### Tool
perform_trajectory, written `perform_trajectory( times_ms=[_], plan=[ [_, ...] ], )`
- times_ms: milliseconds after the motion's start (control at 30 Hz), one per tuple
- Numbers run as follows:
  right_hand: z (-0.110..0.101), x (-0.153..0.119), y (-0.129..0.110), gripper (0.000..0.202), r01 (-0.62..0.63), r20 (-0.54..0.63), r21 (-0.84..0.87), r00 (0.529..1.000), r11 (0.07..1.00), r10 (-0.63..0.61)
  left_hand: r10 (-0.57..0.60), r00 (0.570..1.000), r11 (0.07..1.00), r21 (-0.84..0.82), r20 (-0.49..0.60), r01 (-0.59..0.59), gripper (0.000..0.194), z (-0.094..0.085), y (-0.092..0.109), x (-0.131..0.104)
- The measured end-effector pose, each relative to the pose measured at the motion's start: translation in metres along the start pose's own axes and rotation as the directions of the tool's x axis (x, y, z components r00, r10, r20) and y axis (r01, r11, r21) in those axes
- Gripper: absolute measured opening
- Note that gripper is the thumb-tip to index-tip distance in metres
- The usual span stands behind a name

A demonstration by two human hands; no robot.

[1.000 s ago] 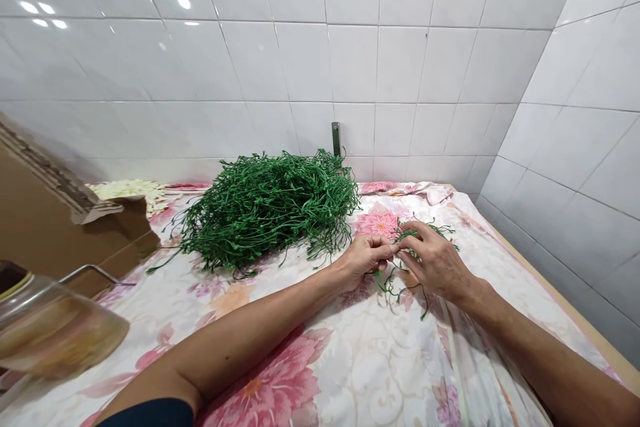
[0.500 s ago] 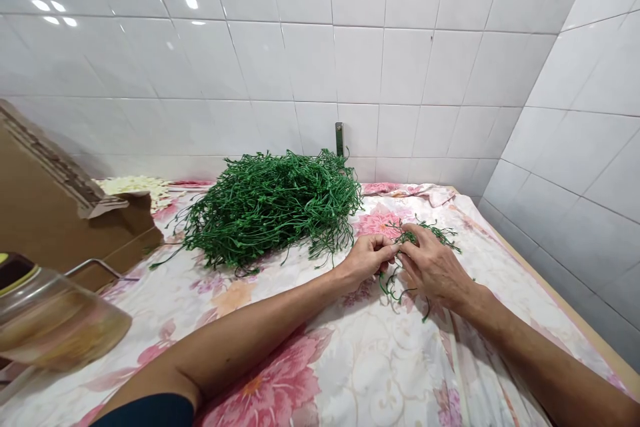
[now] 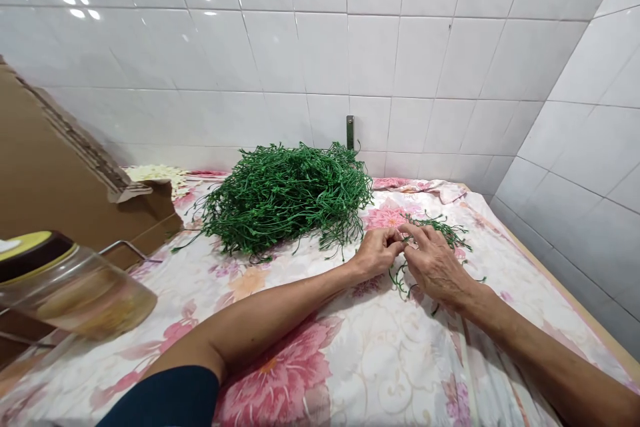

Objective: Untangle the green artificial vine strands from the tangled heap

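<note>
Thin green plastic-looking stems with small knobbed tips make up a large tangled pile (image 3: 290,200) left of my hands. My left hand (image 3: 376,255) is closed in a pinch on a green stem, its thumb and forefinger meeting the other hand's fingertips. My right hand (image 3: 434,265) pinches at the same spot, fingers bent; they cover most of the stem. Just beyond the right hand lies a smaller bunch of green stems (image 3: 454,235). A few loose stems (image 3: 399,279) lie on the cloth below the fingers.
A floral tablecloth (image 3: 370,360) covers the table. At left stand a torn cardboard box (image 3: 60,160) and a clear jar (image 3: 105,300) with a dark and yellow lid. Pale small pieces (image 3: 157,175) lie behind the box. White tiled walls (image 3: 320,47) border the back and right.
The view has turned slightly left, so everything sits further right and more of the jar shows. Both hands stay together, with only small shifts of the fingers.
</note>
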State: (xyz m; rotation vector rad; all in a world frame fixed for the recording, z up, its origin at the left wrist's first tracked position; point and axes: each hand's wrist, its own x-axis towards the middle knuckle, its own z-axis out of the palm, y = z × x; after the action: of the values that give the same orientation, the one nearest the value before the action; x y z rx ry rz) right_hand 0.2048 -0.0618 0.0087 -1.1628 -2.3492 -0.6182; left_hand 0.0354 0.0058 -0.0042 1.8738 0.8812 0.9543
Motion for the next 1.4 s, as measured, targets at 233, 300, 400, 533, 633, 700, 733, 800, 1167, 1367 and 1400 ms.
perform_trajectory(
  times_ms=[233, 300, 400, 533, 633, 700, 733, 800, 1167, 1367, 1400],
  plan=[
    [-0.004, 0.0, 0.0, 0.017, 0.011, -0.034, 0.038, 0.999, 0.999, -0.01, 0.035, 0.999, 0.996, -0.081, 0.023, -0.033, 0.012, 0.0, 0.0, 0.0],
    [-0.007, 0.002, 0.007, 0.016, -0.072, -0.032, 0.048, 0.997, 0.996, 0.074, -0.06, 0.996, 0.968, -0.241, 0.07, 0.075, 0.026, -0.003, 0.0, 0.001],
    [-0.011, 0.002, 0.023, 0.014, -0.17, -0.026, 0.084, 0.985, 0.982, 0.173, -0.134, 0.979, 0.878, -0.439, 0.154, 0.189, 0.041, -0.009, 0.006, 0.003],
    [-0.012, -0.002, 0.04, 0.011, -0.209, -0.027, 0.061, 0.977, 0.976, 0.21, -0.208, 0.954, 0.776, -0.558, 0.216, 0.295, 0.048, -0.015, 0.015, 0.002],
    [-0.012, -0.005, 0.045, 0.011, -0.278, -0.051, 0.016, 0.959, 0.96, 0.278, -0.224, 0.937, 0.748, -0.569, 0.269, 0.342, 0.05, -0.014, 0.018, 0.001],
    [-0.016, -0.005, 0.045, 0.014, -0.301, -0.068, 0.012, 0.951, 0.954, 0.301, -0.207, 0.939, 0.754, -0.566, 0.274, 0.332, 0.051, -0.013, 0.019, 0.0],
    [-0.019, -0.004, 0.045, 0.017, -0.301, -0.078, 0.025, 0.95, 0.953, 0.302, -0.197, 0.942, 0.76, -0.565, 0.27, 0.321, 0.051, -0.013, 0.018, -0.001],
    [-0.029, -0.002, 0.044, 0.025, -0.292, -0.138, 0.094, 0.943, 0.952, 0.303, -0.181, 0.95, 0.77, -0.565, 0.253, 0.297, 0.052, -0.013, 0.018, -0.001],
    [-0.057, 0.004, -0.004, 0.021, -0.243, -0.11, 0.568, 0.924, 0.786, 0.366, -0.133, 0.968, 0.835, -0.503, 0.211, 0.225, 0.049, -0.009, 0.015, -0.004],
    [-0.032, 0.002, 0.0, 0.024, -0.516, 0.244, 0.606, 0.845, 0.605, 0.476, -0.09, 0.972, 0.845, -0.499, 0.219, 0.191, 0.046, -0.006, 0.019, -0.008],
    [-0.031, 0.002, 0.002, 0.023, -0.532, 0.269, 0.617, 0.835, 0.58, 0.48, -0.09, 0.971, 0.843, -0.502, 0.22, 0.192, 0.046, -0.005, 0.019, -0.008]
  ],
)
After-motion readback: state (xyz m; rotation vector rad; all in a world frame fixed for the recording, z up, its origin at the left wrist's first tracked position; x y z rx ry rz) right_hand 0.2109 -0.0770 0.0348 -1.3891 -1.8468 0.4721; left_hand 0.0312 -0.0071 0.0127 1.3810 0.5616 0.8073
